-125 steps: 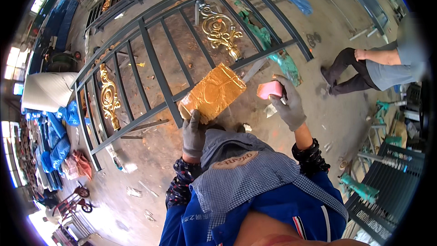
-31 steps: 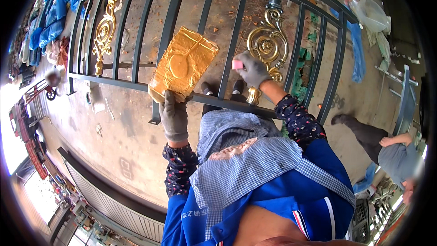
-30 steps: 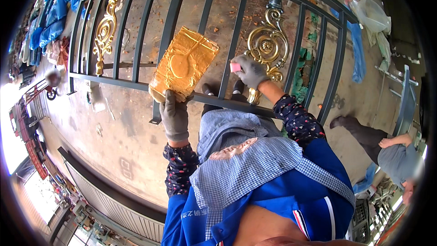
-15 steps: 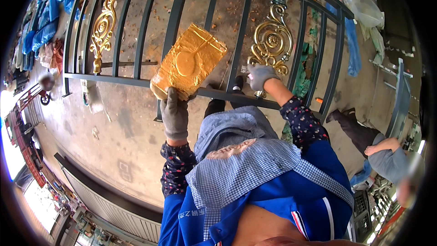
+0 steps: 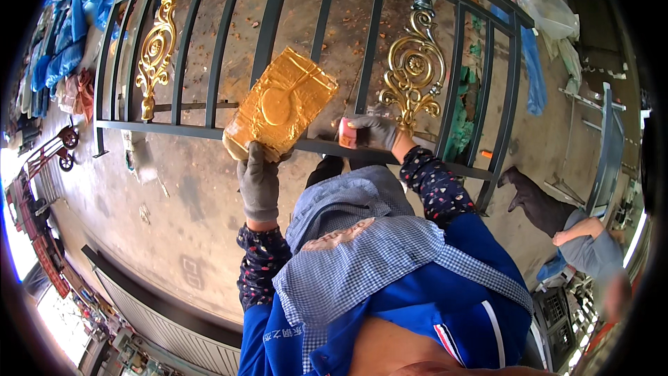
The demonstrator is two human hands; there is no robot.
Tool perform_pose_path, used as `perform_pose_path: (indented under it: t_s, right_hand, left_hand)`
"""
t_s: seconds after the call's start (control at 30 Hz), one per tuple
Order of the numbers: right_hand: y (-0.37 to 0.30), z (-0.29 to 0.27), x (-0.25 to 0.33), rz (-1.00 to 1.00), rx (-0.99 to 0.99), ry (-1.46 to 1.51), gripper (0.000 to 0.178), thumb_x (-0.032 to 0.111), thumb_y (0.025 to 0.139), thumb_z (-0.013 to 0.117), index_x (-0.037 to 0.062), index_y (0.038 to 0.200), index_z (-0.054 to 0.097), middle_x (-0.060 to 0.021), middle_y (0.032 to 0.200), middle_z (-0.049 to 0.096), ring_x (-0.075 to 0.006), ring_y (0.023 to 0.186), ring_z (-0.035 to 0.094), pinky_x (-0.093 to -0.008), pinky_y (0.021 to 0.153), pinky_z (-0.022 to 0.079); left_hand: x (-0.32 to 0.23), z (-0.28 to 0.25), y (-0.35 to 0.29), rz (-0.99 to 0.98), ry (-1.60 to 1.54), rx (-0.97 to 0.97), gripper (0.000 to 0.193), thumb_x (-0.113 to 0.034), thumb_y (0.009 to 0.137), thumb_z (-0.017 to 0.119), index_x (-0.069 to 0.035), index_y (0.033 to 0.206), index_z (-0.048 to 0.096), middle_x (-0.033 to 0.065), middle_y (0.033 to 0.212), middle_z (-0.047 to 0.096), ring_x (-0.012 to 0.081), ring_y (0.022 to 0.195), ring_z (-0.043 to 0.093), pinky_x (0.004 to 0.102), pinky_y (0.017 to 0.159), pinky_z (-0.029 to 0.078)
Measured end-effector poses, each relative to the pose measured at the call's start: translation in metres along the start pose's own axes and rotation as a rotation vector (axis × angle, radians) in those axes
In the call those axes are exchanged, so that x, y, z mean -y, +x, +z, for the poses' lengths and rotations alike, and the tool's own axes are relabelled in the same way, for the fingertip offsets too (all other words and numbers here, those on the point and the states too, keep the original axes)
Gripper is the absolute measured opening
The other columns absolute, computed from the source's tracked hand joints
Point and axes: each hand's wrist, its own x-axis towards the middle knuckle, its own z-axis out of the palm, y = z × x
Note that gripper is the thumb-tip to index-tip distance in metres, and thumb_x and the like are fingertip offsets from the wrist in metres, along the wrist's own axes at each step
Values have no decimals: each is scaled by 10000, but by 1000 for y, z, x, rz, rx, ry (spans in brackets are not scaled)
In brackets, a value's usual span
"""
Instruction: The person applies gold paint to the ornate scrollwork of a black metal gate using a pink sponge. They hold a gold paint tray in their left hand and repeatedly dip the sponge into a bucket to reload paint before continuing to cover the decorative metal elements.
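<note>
In a grey glove, my left hand grips the lower end of a slab smeared with gold paint, tilted above the lower rail of a dark metal railing. A round raised patch shows on the slab's face. My right hand, gloved too, is closed on a small pinkish-red block, perhaps a sponge, just right of the slab and apart from it. Behind the right hand a gold scroll ornament sits between the railing bars, dark at its top. A brighter gold ornament stands at the left.
A person bends at the right, near a metal frame. Blue-wrapped goods and a red hand cart are at the left. A ribbed dark-edged panel lies lower left; an orange object is on the floor.
My right hand has moved left, away from the right ornament and toward the slab, bringing the pinkish-red block into sight. The slab in my left hand has shifted slightly down and left.
</note>
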Motion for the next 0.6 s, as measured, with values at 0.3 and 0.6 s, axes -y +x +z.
perform_pose_path:
  t_s: [0.3, 0.6]
  right_hand:
    - [-8, -89, 59, -660, 427, 533, 421, 272, 907, 584, -2, 1220, 523, -195, 1081, 589, -309, 976, 601, -450, 912, 496]
    - [-68, -19, 41, -866, 82, 134, 535, 251, 916, 628, 5, 1346, 428, -131, 1223, 561, -241, 1024, 599, -368, 849, 513]
  left_hand:
    - [-7, 16, 1, 12, 3, -20, 467, -315, 1006, 524, -5, 1347, 445, 119, 1200, 585, 234, 1014, 610, 391, 825, 527]
    - [-1, 9, 25, -82, -11, 37, 370, -332, 991, 566, -29, 1203, 571, 26, 1053, 604, 142, 910, 600, 289, 826, 522]
